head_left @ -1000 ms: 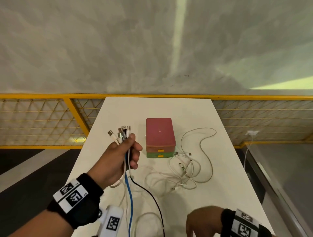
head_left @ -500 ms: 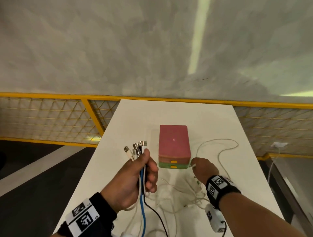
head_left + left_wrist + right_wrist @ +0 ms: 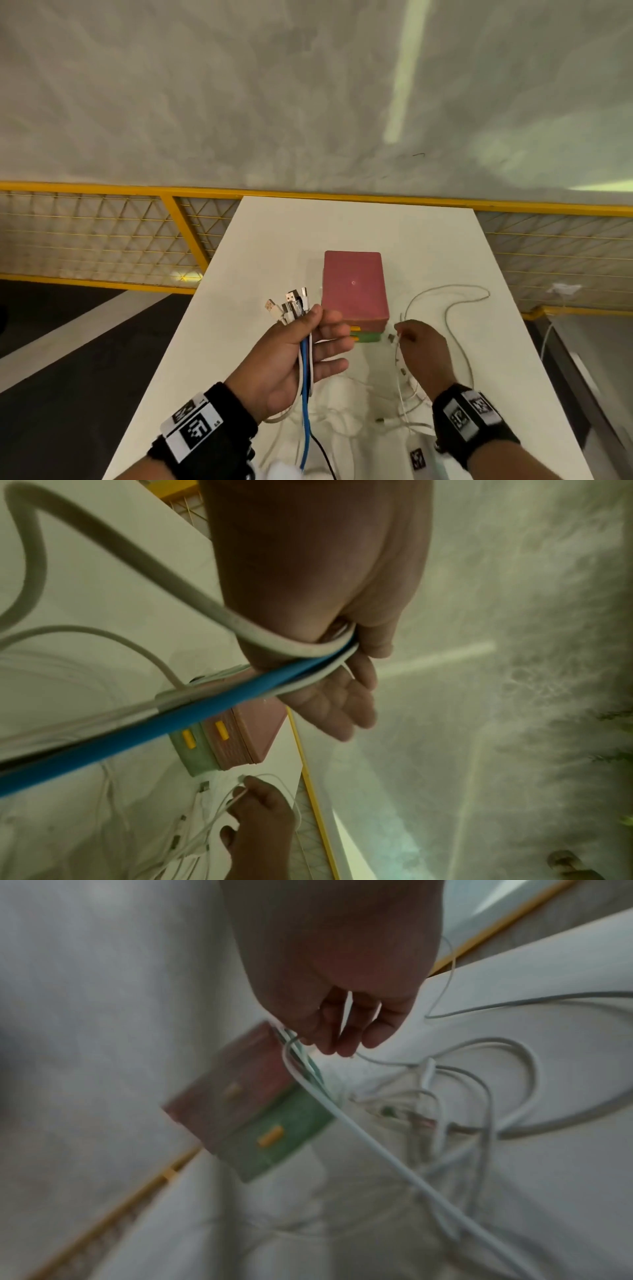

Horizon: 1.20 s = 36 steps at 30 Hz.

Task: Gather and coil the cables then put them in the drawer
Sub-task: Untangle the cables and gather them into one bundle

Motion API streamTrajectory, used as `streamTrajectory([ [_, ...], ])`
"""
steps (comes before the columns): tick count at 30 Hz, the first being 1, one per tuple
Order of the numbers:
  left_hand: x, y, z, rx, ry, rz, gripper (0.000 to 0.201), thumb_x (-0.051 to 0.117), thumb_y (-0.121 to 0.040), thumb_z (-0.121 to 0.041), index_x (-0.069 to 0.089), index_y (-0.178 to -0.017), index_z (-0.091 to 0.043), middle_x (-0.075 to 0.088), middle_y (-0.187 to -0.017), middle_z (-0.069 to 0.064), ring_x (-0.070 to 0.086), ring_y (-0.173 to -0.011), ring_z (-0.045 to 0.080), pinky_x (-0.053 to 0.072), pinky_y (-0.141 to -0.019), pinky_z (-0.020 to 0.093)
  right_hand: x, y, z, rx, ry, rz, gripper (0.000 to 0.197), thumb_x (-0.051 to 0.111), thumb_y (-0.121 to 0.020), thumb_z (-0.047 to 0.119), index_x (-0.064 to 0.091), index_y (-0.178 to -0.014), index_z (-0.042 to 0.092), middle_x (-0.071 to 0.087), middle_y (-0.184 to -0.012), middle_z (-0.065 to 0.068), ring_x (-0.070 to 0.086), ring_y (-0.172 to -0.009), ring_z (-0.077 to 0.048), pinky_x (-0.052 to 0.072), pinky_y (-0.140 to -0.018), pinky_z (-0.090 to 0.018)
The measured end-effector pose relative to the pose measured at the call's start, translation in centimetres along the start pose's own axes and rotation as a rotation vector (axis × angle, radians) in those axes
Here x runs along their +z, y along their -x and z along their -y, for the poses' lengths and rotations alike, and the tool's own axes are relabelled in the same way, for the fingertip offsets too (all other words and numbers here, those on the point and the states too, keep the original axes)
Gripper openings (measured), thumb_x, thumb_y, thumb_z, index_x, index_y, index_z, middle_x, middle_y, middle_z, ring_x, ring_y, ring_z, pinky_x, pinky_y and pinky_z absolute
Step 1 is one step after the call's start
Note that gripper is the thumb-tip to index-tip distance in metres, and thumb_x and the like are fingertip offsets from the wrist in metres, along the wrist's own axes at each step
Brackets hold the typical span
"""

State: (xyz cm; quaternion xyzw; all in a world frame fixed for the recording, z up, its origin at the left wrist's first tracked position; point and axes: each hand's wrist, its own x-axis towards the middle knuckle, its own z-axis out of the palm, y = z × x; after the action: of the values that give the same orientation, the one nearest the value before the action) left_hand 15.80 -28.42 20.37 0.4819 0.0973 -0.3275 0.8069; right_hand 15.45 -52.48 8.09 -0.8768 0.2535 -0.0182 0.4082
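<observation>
My left hand (image 3: 318, 325) holds a bundle of cables (image 3: 294, 310) upright, plugs on top, thumb pressing them against the fingers. A blue cable (image 3: 305, 380) and a black one hang from it to the table. In the left wrist view the blue cable (image 3: 205, 712) and white ones cross the palm of that hand (image 3: 342, 674). My right hand (image 3: 399, 337) pinches the end of a thin white cable (image 3: 342, 1112) just right of the drawer box (image 3: 354, 287). The box is pink above and green below, both drawers closed. Loose white cables (image 3: 407, 397) lie tangled under the right hand.
The white table (image 3: 274, 246) is narrow, with edges close on the left and right. A long grey-white cable (image 3: 455, 303) loops toward the right edge. A yellow mesh railing (image 3: 102, 236) runs behind the table. A small white tagged device (image 3: 419, 455) lies near the front edge.
My right hand has come up from the near edge to the box's front right corner and taken the thin white cable's end. The left hand's lower fingers have loosened round the bundle.
</observation>
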Motion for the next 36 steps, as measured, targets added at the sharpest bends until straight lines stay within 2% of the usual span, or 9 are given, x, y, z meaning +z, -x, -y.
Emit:
streamTrajectory([
  [2,0.4,-0.6,0.1,-0.001,0.004,-0.029,0.036,0.057,-0.091,-0.032,0.071,-0.104,-0.003,0.076,-0.099,0.016,0.075,-0.092,0.03,0.057,-0.087,0.048,-1.7,2.0,2.0,-0.034,-0.192,-0.055,0.024,0.055,-0.091,0.005,0.072,-0.097,0.022,0.068,-0.086,0.014,0.06,-0.068,0.006,0.048,-0.061,-0.005],
  [6,1.7,-1.0,0.5,0.002,-0.084,-0.032,0.034,0.054,-0.097,-0.032,0.071,-0.109,-0.005,0.076,-0.112,0.014,0.072,-0.108,0.025,0.049,-0.1,0.05,-3.9,5.9,6.6,-0.196,-0.497,-0.041,0.019,0.067,-0.086,0.0,0.072,-0.088,0.018,0.074,-0.082,0.003,0.071,-0.076,-0.017,0.057,-0.071,-0.03],
  [10,3.1,-0.4,0.8,0.053,-0.09,-0.013,0.043,0.059,-0.09,-0.035,0.068,-0.118,-0.002,0.075,-0.105,0.013,0.072,-0.1,0.021,0.051,-0.094,0.046,-4.9,9.3,11.1,-0.254,-0.738,0.037,0.024,0.068,-0.08,-0.012,0.063,-0.09,0.009,0.073,-0.074,-0.006,0.067,-0.063,-0.015,0.055,-0.057,-0.026],
  [14,3.7,0.6,1.2,0.122,-0.059,0.001,0.043,0.055,-0.095,-0.033,0.067,-0.12,0.001,0.071,-0.118,0.025,0.067,-0.108,0.036,0.053,-0.095,0.049,-4.3,11.5,12.5,-0.284,-0.722,0.12,0.032,0.066,-0.082,-0.01,0.077,-0.086,0.019,0.077,-0.082,-0.005,0.071,-0.07,-0.015,0.056,-0.065,-0.026],
  [19,3.5,1.5,0.9,0.155,-0.05,0.065,0.04,0.057,-0.088,-0.036,0.072,-0.107,-0.004,0.074,-0.115,0.016,0.073,-0.099,0.025,0.056,-0.085,0.041,-3.6,13.0,12.7,-0.315,-0.681,0.154,0.026,0.061,-0.086,-0.009,0.078,-0.091,0.011,0.078,-0.089,0.0,0.074,-0.085,-0.015,0.059,-0.08,-0.03],
  [25,3.4,2.0,0.5,0.145,-0.122,0.089,0.035,0.057,-0.094,-0.031,0.071,-0.107,-0.002,0.073,-0.118,0.016,0.07,-0.106,0.026,0.054,-0.092,0.044,-3.9,13.5,12.3,-0.337,-0.691,0.124,0.022,0.061,-0.087,-0.009,0.076,-0.09,0.007,0.075,-0.094,-0.004,0.071,-0.084,-0.009,0.054,-0.069,-0.017],
  [28,3.2,1.8,-0.2,0.168,0.02,0.033,0.032,0.058,-0.087,-0.033,0.068,-0.093,-0.003,0.075,-0.111,0.016,0.068,-0.114,0.028,0.05,-0.095,0.045,-3.8,13.2,10.6,-0.173,-0.58,0.003,0.016,0.065,-0.088,0.009,0.074,-0.078,0.017,0.073,-0.08,0.008,0.064,-0.073,-0.007,0.049,-0.066,-0.02],
  [32,2.6,2.2,-0.9,0.204,0.08,0.041,0.033,0.054,-0.09,-0.037,0.067,-0.081,-0.007,0.077,-0.096,0.016,0.074,-0.1,0.03,0.048,-0.101,0.049,-2.8,13.0,8.5,0.339,-0.63,0.365,0.045,0.05,-0.097,0.042,0.073,-0.08,0.008,0.067,-0.071,-0.002,0.048,-0.058,-0.012,0.033,-0.053,-0.025],
  [36,2.2,3.1,0.5,0.14,0.014,0.046,0.038,0.051,-0.096,-0.036,0.064,-0.074,-0.008,0.065,-0.067,0.014,0.07,-0.063,0.028,0.06,-0.066,0.038,-1.5,13.0,10.3,0.55,-0.968,0.641,0.044,0.043,-0.095,0.054,0.065,-0.091,0.016,0.068,-0.075,-0.003,0.054,-0.069,-0.016,0.04,-0.065,-0.03],
])
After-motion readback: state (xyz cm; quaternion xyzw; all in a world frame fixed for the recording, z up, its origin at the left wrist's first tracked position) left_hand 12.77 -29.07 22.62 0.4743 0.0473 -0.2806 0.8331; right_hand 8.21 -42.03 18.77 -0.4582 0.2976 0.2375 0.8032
